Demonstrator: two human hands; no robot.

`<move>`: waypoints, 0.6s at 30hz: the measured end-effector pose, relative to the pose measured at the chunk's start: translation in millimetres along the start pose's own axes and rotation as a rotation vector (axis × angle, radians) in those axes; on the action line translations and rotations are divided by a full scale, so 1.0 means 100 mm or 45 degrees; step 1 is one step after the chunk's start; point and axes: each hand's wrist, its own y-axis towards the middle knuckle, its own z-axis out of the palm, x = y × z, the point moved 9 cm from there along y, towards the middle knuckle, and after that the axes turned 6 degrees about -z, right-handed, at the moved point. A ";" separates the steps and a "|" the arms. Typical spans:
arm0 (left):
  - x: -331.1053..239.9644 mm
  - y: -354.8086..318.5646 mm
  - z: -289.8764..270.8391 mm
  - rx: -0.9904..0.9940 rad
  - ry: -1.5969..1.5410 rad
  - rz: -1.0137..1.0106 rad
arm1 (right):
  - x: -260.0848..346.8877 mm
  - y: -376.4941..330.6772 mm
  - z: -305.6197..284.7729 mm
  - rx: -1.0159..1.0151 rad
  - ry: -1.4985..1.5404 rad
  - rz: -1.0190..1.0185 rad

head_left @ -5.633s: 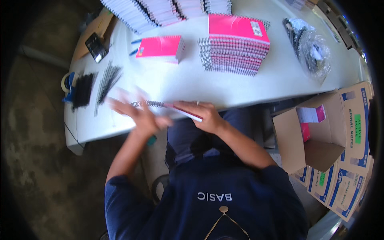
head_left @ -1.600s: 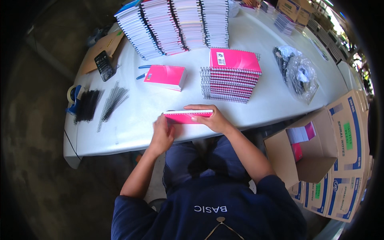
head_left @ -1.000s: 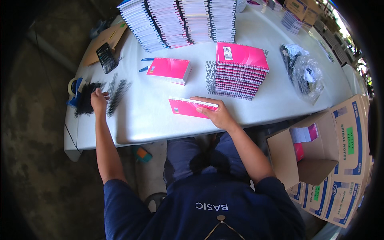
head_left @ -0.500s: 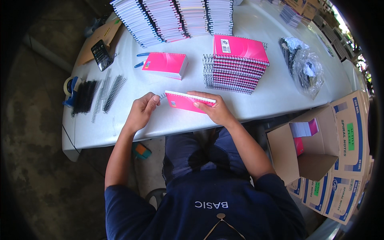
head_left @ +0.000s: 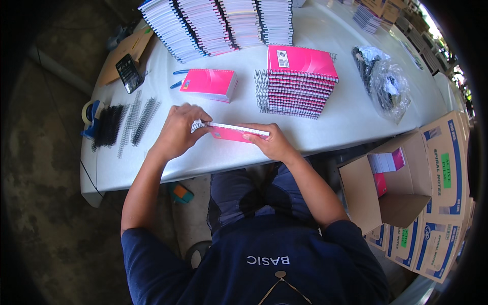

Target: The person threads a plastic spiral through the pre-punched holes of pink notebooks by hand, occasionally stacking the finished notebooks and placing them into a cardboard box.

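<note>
A small pink notebook is tilted over the table's front edge, its punched edge uppermost. My right hand grips its right end, thumb on the pink cover. At the notebook's left end, my left hand pinches a dark wire spiral, which meets the corner of the punched edge. Beyond them lies a block of unbound pink notebooks. To its right rises a stack of pink spiral notebooks with coils along their edges. Loose spirals lie left of my left hand.
At the far edge stand tall rows of bound notebooks. On the left are a blue tape dispenser, a phone and blue-handled pliers. A plastic bag lies at right, above an open carton holding notebooks.
My left hand has moved up and right, bringing the spiral against the notebook's left corner. The notebook has tipped, showing less of its cover, and shifted slightly left.
</note>
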 end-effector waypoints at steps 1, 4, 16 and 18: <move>-0.11 -0.01 -0.08 -0.161 0.122 0.058 | 0.04 -0.01 -0.01 -0.006 -0.036 -0.047; -0.30 -0.16 -0.06 -0.605 0.382 0.051 | 0.23 -0.06 0.02 -0.055 -0.164 -0.238; -0.09 -0.77 0.92 -0.773 0.190 0.091 | 0.39 -0.32 0.31 -0.130 -0.193 -0.398; -0.43 -1.03 1.36 -0.473 0.626 0.324 | 0.33 -0.30 0.22 -0.146 -0.221 -0.406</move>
